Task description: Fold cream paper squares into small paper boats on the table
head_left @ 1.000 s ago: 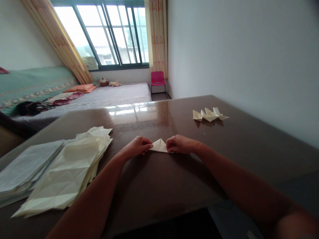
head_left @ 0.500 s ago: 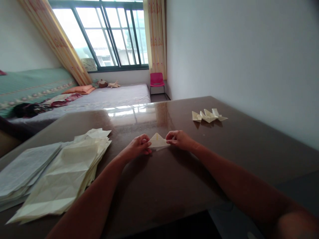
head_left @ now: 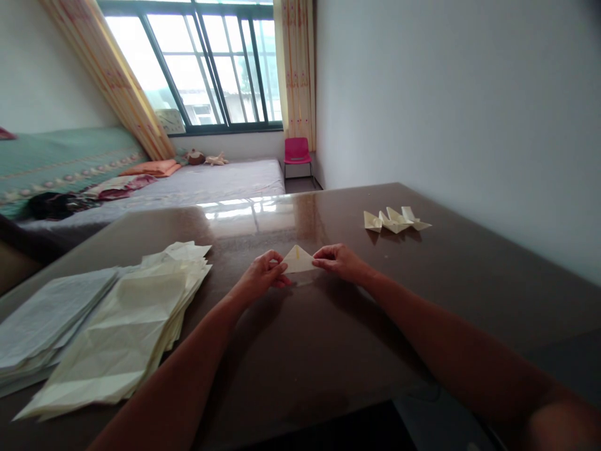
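A small cream paper folded into a triangle (head_left: 297, 259) is held just above the dark glossy table (head_left: 328, 338), its point up. My left hand (head_left: 261, 275) pinches its left corner with closed fingers. My right hand (head_left: 339, 261) pinches its right corner the same way. Both forearms reach in from the bottom of the view.
A thick stack of cream and pale paper sheets (head_left: 98, 319) lies on the table's left side. Several folded paper pieces (head_left: 394, 219) sit in a small group at the far right. Behind the table are a bed (head_left: 178, 181), a pink chair (head_left: 297, 152) and a window.
Both hands have lifted the folded triangle off the table and moved it slightly away from me; it now stands more upright between the fingers.
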`<state>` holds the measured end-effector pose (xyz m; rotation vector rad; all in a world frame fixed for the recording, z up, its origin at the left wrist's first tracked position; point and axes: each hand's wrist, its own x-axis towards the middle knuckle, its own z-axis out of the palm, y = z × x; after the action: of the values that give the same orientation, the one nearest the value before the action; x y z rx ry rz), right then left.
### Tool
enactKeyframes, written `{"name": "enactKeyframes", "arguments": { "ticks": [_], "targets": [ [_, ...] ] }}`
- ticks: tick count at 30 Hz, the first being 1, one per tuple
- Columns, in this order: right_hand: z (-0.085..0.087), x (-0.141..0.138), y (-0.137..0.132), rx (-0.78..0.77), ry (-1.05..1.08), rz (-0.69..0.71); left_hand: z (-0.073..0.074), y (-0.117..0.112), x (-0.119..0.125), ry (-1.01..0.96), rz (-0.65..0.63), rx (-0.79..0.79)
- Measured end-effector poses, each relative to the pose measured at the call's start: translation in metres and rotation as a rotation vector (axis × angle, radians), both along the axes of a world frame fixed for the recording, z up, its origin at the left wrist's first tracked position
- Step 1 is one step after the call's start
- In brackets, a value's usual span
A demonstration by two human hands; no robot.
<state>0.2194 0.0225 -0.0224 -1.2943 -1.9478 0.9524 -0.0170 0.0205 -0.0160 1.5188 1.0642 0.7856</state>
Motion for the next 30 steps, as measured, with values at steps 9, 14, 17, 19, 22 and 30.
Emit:
{"name": "enactKeyframes", "arguments": {
  "ticks": [9, 14, 17, 19, 22, 30],
  "targets": [
    [0.001, 0.001, 0.000, -0.108, 0.062, 0.082, -0.005, 0.000, 0.003, 0.064, -0.023, 0.048],
    [0.001, 0.002, 0.002, -0.061, 0.070, 0.068, -0.003, 0.002, 0.005, 0.139, -0.029, 0.175],
    [0.001, 0.001, 0.002, -0.073, 0.088, 0.073, 0.001, 0.001, 0.007, 0.174, -0.015, 0.220],
    [0.001, 0.000, 0.001, -0.100, 0.107, 0.074, 0.003, 0.000, 0.007, 0.184, 0.000, 0.232],
    [0.004, -0.001, -0.002, -0.140, 0.157, 0.081, 0.004, -0.002, 0.007, 0.183, 0.027, 0.231],
    [0.002, -0.004, -0.004, -0.217, 0.209, 0.093, -0.001, -0.001, 0.007, 0.123, 0.098, 0.203]
  ]
}}
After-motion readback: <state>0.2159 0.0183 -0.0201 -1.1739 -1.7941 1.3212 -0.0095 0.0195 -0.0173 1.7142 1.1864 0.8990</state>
